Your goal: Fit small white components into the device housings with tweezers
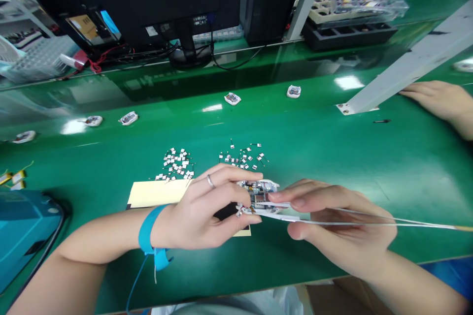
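My left hand grips the left side of a small white housing with a circuit board inside. A blue wrist strap goes round my left wrist. In my right hand is a pair of tweezers, its tips at the lower part of the housing and its joined end pointing right. My right index finger reaches the housing's right side. Part of the board is hidden by my fingers. A pale yellow pad lies under my left hand.
Small white parts with dark leads lie in two clusters, a left one and a right one. Similar housings stand along the bench's back. A metal post rises at right, near another person's hand. A teal box stands left.
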Motion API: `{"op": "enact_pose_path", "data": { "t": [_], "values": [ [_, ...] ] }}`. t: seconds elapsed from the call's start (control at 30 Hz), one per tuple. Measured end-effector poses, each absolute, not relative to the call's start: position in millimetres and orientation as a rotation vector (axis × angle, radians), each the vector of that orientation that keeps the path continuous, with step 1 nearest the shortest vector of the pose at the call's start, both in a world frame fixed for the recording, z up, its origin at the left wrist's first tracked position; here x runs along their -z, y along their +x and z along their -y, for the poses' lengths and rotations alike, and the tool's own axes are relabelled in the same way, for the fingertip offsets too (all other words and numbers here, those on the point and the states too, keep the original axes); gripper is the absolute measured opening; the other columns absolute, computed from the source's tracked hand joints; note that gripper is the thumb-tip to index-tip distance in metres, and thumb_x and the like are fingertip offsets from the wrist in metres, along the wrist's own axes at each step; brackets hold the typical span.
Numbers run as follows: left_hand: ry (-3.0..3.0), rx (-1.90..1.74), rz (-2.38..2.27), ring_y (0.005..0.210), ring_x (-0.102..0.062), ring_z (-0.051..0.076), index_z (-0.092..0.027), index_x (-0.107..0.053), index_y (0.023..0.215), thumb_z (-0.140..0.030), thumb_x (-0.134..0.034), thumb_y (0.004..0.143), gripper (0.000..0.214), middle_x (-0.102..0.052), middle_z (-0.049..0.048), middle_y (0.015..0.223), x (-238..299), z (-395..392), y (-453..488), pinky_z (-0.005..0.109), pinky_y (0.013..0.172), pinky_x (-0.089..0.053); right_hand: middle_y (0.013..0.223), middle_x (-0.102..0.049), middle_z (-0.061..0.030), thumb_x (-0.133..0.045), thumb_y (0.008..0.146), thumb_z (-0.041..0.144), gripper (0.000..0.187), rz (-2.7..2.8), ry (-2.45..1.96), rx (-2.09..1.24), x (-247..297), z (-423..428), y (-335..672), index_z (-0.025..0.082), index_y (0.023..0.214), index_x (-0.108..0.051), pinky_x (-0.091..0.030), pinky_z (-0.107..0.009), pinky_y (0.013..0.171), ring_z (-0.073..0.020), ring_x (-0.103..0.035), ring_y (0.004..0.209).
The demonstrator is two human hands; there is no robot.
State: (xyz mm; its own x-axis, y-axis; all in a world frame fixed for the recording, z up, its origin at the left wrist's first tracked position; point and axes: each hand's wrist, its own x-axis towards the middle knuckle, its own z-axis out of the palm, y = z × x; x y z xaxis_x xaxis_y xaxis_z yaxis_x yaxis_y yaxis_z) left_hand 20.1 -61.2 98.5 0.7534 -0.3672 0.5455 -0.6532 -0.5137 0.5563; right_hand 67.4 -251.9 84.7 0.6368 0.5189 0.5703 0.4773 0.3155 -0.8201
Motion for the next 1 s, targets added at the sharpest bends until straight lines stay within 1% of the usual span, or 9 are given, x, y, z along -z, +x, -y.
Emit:
{"op": "enact_pose_path", "data": {
  "t": [0.2,0.33,0.47,0.7,0.8,0.93,1.0],
  "values": [
    [2.127,-0.477,0.79,0.086,-0.058,0.02,-0.011,-0.054,0.073,-0.016,-0.062,0.072,0.009,-0.059,0.0156,0.099,-95.7,61.0,19.9,0.032,0.072,-0.05,0.086,-0.066,-0.0041,-0.064,0.063,-0.006,0.035,0.995,-1.297,-0.023,-83.4,251.9,68.4,0.015,0.091,-0.061,-0.054,-0.03,0.068,-0.0177,-0.062,0.08],
    [2.116,-0.485,0.803,0.086,-0.057,0.02,-0.01,-0.055,0.072,-0.015,-0.062,0.072,0.008,-0.057,0.0169,0.099,-94.7,61.0,20.3,0.033,0.072,-0.049,0.088,-0.065,-0.0038,-0.063,0.066,-0.003,0.033,0.938,-1.278,-0.08,-81.4,251.3,68.6,0.016,0.093,-0.059,-0.053,-0.03,0.069,-0.0171,-0.062,0.082],
    [2.111,-0.463,0.782,0.086,-0.057,0.02,-0.01,-0.055,0.071,-0.015,-0.061,0.072,0.008,-0.058,0.0163,0.099,-94.9,61.6,19.7,0.032,0.072,-0.049,0.09,-0.064,-0.0038,-0.062,0.069,-0.002,0.031,0.893,-1.266,-0.157,-81.0,250.8,68.8,0.018,0.093,-0.059,-0.053,-0.031,0.07,-0.0174,-0.061,0.084],
    [2.115,-0.436,0.765,0.086,-0.057,0.019,-0.01,-0.053,0.071,-0.017,-0.063,0.072,0.013,-0.058,0.0157,0.098,-94.9,61.6,18.9,0.031,0.071,-0.049,0.088,-0.064,-0.0049,-0.063,0.069,0.0,0.028,0.901,-1.251,-0.146,-81.9,252.0,67.6,0.016,0.092,-0.059,-0.052,-0.03,0.07,-0.0173,-0.061,0.082],
    [2.118,-0.446,0.779,0.085,-0.057,0.019,-0.009,-0.054,0.07,-0.017,-0.063,0.072,0.012,-0.058,0.0163,0.098,-94.5,61.6,19.0,0.031,0.071,-0.049,0.086,-0.065,-0.0043,-0.063,0.068,-0.002,0.03,0.918,-1.276,-0.117,-81.7,251.9,67.1,0.016,0.091,-0.059,-0.052,-0.028,0.069,-0.0166,-0.061,0.082],
    [2.123,-0.453,0.85,0.085,-0.056,0.019,-0.009,-0.058,0.071,-0.01,-0.06,0.071,0.003,-0.055,0.0178,0.102,-94.1,60.7,19.1,0.033,0.072,-0.048,0.083,-0.066,-0.005,-0.063,0.066,-0.005,0.03,0.96,-1.294,-0.025,-82.8,250.7,67.1,0.014,0.089,-0.06,-0.052,-0.028,0.065,-0.0168,-0.063,0.078],
    [2.125,-0.431,0.869,0.088,-0.055,0.02,-0.011,-0.06,0.073,-0.006,-0.06,0.07,0.005,-0.054,0.0176,0.104,-93.9,59.9,19.0,0.035,0.073,-0.048,0.084,-0.066,-0.0065,-0.062,0.065,-0.005,0.03,0.982,-1.293,0.003,-83.7,250.3,66.8,0.013,0.089,-0.061,-0.053,-0.029,0.065,-0.0178,-0.063,0.077]
  ]
}}
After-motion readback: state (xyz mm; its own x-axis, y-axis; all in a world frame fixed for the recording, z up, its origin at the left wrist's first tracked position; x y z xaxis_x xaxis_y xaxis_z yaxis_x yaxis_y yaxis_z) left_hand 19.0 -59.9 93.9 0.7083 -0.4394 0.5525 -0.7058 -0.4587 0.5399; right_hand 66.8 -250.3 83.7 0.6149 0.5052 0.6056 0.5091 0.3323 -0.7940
